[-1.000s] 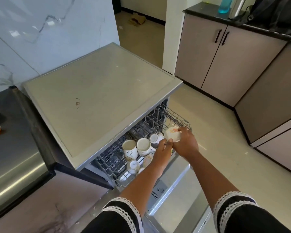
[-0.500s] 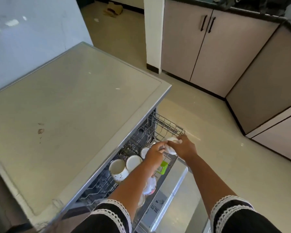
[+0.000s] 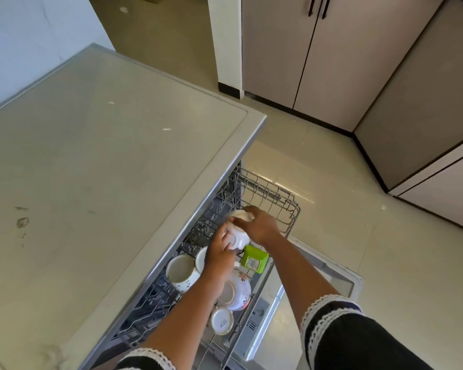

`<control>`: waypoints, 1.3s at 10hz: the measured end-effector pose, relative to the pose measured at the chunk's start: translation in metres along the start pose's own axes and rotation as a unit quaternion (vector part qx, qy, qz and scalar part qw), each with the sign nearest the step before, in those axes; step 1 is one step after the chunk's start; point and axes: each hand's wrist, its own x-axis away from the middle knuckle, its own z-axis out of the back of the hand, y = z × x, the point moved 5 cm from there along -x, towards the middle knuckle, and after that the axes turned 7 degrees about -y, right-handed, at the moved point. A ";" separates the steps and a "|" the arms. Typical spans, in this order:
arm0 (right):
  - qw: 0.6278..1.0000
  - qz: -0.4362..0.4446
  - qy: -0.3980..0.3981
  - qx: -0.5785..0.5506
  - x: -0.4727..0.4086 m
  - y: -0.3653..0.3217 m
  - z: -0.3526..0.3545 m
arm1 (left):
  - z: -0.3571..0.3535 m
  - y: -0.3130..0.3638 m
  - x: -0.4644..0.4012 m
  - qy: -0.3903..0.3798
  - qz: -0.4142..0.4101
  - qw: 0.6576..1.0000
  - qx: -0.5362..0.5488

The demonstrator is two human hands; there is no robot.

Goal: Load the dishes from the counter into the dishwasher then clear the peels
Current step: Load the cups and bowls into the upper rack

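The dishwasher's wire upper rack (image 3: 273, 193) is pulled out under the grey top (image 3: 104, 169). My right hand (image 3: 259, 225) grips a small white cup (image 3: 239, 215) over the rack's middle. My left hand (image 3: 219, 252) touches a second white cup (image 3: 238, 240) just below it. In the rack stand a white floral mug (image 3: 181, 272), a floral teapot-like piece (image 3: 241, 289) and a small white cup (image 3: 222, 321). Another cup is partly hidden behind my left hand.
A green plastic box (image 3: 254, 259) sits at the rack's right side. The open dishwasher door (image 3: 318, 284) juts out low to the right. Beige cabinets (image 3: 318, 54) line the far wall and right side. Tiled floor (image 3: 358, 236) lies between.
The view has tilted down and closer to the rack. Both hands have stayed together over the rack's middle, still handling the white cups; the other cups have not moved.
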 end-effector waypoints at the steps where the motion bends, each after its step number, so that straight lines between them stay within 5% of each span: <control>1: 0.999 0.031 -0.030 0.023 -0.008 -0.013 -0.026 | 0.023 -0.002 0.007 0.037 -0.004 0.999 0.011; 6: 0.966 0.143 -0.090 0.195 -0.037 -0.071 -0.105 | 0.126 -0.044 -0.016 0.229 0.068 0.971 -0.004; 8: 0.960 0.099 -0.105 0.239 -0.048 -0.075 -0.125 | 0.135 -0.062 -0.017 0.218 0.067 0.973 0.031; 13: 0.915 0.114 -0.164 0.350 -0.076 -0.054 -0.155 | 0.126 -0.053 -0.014 0.157 0.084 0.981 -0.082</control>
